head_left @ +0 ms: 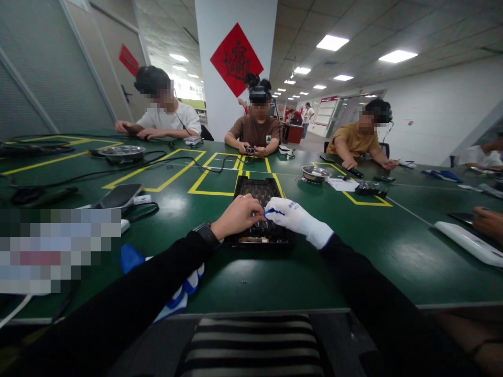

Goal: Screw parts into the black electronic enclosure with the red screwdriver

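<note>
A black open case with a compartmented, see-through-looking inside lies on the green table in front of me. My left hand, bare, with a ring and a dark wrist strap, reaches over its middle with the fingertips pinched. From the other side comes my right hand, in a white glove with blue on the fingers, its fingers curled closed. The fingertips of both hands meet above the case; whatever is between them is too small or hidden. Long orange-brown and pale pieces show along the case's near edge.
A blue-and-white glove lies under my left forearm. Yellow tape marks the table. A metal bowl and a dark device stand right of centre; a phone and cables lie left. Several people sit around the table.
</note>
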### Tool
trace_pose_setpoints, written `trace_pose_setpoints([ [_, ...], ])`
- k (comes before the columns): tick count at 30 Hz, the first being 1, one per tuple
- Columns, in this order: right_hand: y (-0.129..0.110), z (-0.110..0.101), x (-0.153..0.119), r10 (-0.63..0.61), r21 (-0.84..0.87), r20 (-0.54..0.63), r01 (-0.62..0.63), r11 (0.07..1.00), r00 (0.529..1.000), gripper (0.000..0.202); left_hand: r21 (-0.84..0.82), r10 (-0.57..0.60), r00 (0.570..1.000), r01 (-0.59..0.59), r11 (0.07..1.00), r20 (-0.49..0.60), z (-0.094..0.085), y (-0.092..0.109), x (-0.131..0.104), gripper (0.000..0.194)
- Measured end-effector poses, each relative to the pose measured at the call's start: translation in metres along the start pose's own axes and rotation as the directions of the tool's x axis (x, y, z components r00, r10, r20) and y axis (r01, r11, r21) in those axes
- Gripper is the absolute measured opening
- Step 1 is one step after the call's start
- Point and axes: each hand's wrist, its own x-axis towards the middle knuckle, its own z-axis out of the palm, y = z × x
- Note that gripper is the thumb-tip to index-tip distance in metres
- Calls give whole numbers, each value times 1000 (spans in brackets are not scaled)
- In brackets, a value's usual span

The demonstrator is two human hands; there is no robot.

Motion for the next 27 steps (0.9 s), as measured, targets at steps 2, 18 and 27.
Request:
trace_pose_setpoints([
  [2,0,1,1,-9,41,1,9,999,1000,10,-33,4,1000,-4,999,-4,1,-1,0,15],
  [18,-4,-10,-5,65,339,191,-128,932,979,13,-310,-184,983,174,935,-3,-3,2,0,27],
  [27,-11,-5,-8,109,298,209,-170,939,972,21,-297,-261,964,235,925,-49,-6,6,0,46],
])
